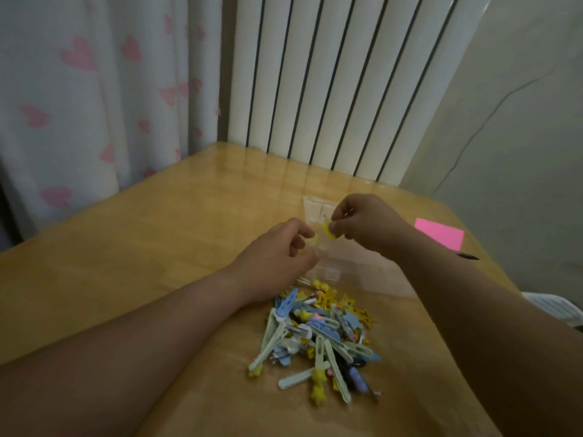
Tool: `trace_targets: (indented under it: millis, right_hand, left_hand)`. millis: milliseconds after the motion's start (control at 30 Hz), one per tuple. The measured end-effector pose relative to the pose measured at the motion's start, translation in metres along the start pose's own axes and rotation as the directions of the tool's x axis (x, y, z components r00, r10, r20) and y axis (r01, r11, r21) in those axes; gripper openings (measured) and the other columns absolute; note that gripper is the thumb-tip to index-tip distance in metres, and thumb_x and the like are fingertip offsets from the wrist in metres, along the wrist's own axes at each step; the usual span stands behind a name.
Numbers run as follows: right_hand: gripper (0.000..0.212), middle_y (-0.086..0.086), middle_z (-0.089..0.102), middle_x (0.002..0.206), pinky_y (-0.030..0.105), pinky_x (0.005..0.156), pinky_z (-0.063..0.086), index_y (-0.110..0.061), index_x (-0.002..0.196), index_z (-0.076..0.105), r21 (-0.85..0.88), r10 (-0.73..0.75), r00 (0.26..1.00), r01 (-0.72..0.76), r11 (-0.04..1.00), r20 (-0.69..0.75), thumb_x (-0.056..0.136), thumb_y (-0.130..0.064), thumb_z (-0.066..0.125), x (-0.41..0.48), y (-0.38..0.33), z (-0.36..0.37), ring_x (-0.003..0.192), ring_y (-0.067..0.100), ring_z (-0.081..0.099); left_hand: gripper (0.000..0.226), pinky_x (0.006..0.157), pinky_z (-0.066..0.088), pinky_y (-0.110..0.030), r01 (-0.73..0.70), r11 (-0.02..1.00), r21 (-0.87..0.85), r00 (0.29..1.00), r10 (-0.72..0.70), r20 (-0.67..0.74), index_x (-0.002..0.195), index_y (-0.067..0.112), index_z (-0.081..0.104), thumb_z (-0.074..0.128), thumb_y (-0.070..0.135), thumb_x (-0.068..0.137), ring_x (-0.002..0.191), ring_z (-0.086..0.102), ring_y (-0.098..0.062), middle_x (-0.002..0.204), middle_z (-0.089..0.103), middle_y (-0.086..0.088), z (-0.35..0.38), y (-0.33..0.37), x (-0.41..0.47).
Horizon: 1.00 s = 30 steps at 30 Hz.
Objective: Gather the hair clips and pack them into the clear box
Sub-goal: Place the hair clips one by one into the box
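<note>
A heap of hair clips [318, 339], pale green, blue and yellow, lies on the wooden table [126, 279] near me. Just beyond it stands the clear box [334, 266], partly hidden by my hands. My right hand [366, 225] pinches a small yellow clip [328, 231] above the box. My left hand [277, 250] is curled beside it, its fingertips at a pale yellowish piece [312, 240]; whether that piece belongs to the same clip is unclear.
A pink paper note [441, 233] lies at the table's right edge with a small dark object [467, 256] next to it. A white radiator [331, 83] and a heart-print curtain [79, 105] stand behind the table. Something white [555, 307] sits low right.
</note>
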State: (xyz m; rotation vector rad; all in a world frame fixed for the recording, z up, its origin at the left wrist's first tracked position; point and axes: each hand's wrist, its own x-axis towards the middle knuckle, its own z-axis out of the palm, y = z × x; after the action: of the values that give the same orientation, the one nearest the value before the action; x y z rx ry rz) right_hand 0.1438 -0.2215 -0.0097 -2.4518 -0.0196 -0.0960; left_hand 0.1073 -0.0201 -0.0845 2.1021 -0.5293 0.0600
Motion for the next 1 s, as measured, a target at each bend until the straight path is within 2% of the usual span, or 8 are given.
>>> trace_targets:
  millis: [100,300,500,633,733,800,867,1000]
  right_hand:
    - [0.006,0.007,0.070,0.070,0.023,0.045,0.044,-0.006,0.082,0.074,0.018,0.072,0.997,-0.073,0.997,0.030,0.085,-0.002,0.078,0.010,-0.005,0.012,0.063,0.019,0.059]
    - [0.005,0.009,0.069,0.065,0.031,0.054,0.047,-0.008,0.077,0.078,-0.083,0.121,0.992,-0.122,0.989,-0.020,0.079,-0.012,0.080,0.017,-0.003,0.026,0.058,0.022,0.059]
    - [0.011,0.011,0.077,0.077,0.033,0.060,0.050,-0.006,0.083,0.079,-0.098,0.123,0.992,-0.121,0.988,0.019,0.082,-0.017,0.081,0.018,0.001,0.024,0.063,0.022,0.062]
    - [0.014,0.003,0.076,0.080,0.027,0.058,0.043,-0.012,0.087,0.076,0.009,0.011,0.985,-0.009,1.000,-0.173,0.090,-0.025,0.077,-0.007,0.010,0.010,0.062,0.014,0.059]
    - [0.015,-0.001,0.074,0.075,0.028,0.058,0.046,-0.017,0.086,0.074,0.075,-0.103,0.954,0.128,0.989,-0.281,0.093,-0.030,0.075,-0.044,0.014,-0.008,0.064,0.011,0.062]
    - [0.013,0.000,0.074,0.072,0.024,0.057,0.052,-0.018,0.087,0.073,0.121,-0.172,0.958,0.203,0.972,-0.229,0.095,-0.028,0.075,-0.071,0.014,-0.021,0.061,0.007,0.063]
    - [0.010,0.001,0.075,0.074,0.019,0.057,0.053,-0.018,0.090,0.073,0.153,-0.220,0.971,0.233,0.960,-0.097,0.096,-0.026,0.074,-0.095,0.017,-0.031,0.058,0.008,0.063]
    - [0.004,-0.002,0.077,0.080,0.023,0.061,0.057,-0.024,0.094,0.076,0.089,-0.233,0.965,0.224,0.971,0.123,0.096,-0.025,0.074,-0.111,0.032,-0.033,0.061,0.011,0.067]
  left_hand:
    - [0.040,0.096,0.055,-0.044,-0.004,1.000,0.013,1.000,0.004,-0.001,0.134,0.029,0.056,0.065,0.047,0.100,0.105,0.059,-0.011,0.114,0.057,0.009,0.000,-0.001,0.001]
    - [0.043,0.098,0.054,-0.046,-0.006,1.000,0.023,1.000,0.006,0.010,0.136,0.028,0.055,0.063,0.050,0.100,0.107,0.058,-0.012,0.117,0.057,0.009,0.000,0.000,0.000]
    - [0.041,0.097,0.055,-0.043,-0.010,0.999,0.037,1.000,0.010,0.000,0.135,0.030,0.055,0.063,0.051,0.100,0.107,0.059,-0.009,0.117,0.058,0.011,-0.001,0.002,-0.001]
    - [0.040,0.096,0.056,-0.039,-0.007,1.000,0.029,1.000,0.007,-0.002,0.134,0.031,0.056,0.063,0.052,0.100,0.107,0.059,-0.007,0.116,0.058,0.011,-0.001,0.002,-0.001]
    - [0.038,0.096,0.055,-0.038,-0.001,1.000,0.016,1.000,0.001,0.000,0.133,0.031,0.056,0.063,0.050,0.101,0.107,0.059,-0.008,0.115,0.058,0.010,-0.001,0.003,-0.001]
    - [0.037,0.094,0.055,-0.036,0.001,1.000,0.018,1.000,-0.001,-0.006,0.132,0.030,0.056,0.063,0.049,0.101,0.105,0.059,-0.009,0.114,0.059,0.009,-0.001,0.003,-0.001]
    - [0.034,0.093,0.056,-0.035,0.002,1.000,0.019,1.000,-0.002,-0.014,0.130,0.030,0.057,0.064,0.047,0.101,0.104,0.060,-0.009,0.112,0.060,0.008,0.000,0.004,-0.002]
    - [0.030,0.092,0.055,-0.036,0.008,1.000,0.010,0.999,-0.008,-0.032,0.127,0.030,0.058,0.065,0.044,0.101,0.102,0.062,-0.010,0.110,0.062,0.008,0.001,0.004,-0.002]
